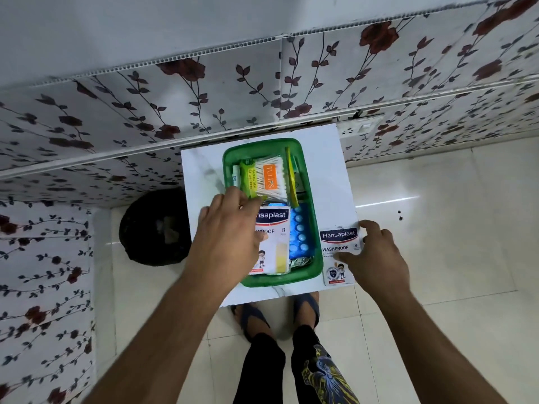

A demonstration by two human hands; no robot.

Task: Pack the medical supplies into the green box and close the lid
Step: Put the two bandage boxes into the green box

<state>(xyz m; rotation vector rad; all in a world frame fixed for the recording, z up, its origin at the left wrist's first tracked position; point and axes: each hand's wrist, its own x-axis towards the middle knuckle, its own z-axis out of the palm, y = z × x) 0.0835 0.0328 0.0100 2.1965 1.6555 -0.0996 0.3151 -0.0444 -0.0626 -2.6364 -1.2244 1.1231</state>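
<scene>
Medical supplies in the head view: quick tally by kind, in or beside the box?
Plaster packs: 2
Cotton swab packs: 1
Blue pill strips: 1
Small white tubes: 1
Yellow-green sachets: 1
Total: 6

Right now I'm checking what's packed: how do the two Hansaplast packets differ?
The Hansaplast packet in the box lies inside the green box, partly under the left hand. The Hansaplast packet on the table lies outside, right of the box, by the table edge, with the right hand on it. Both read Hansaplast, with an 8 and a cartoon child.
</scene>
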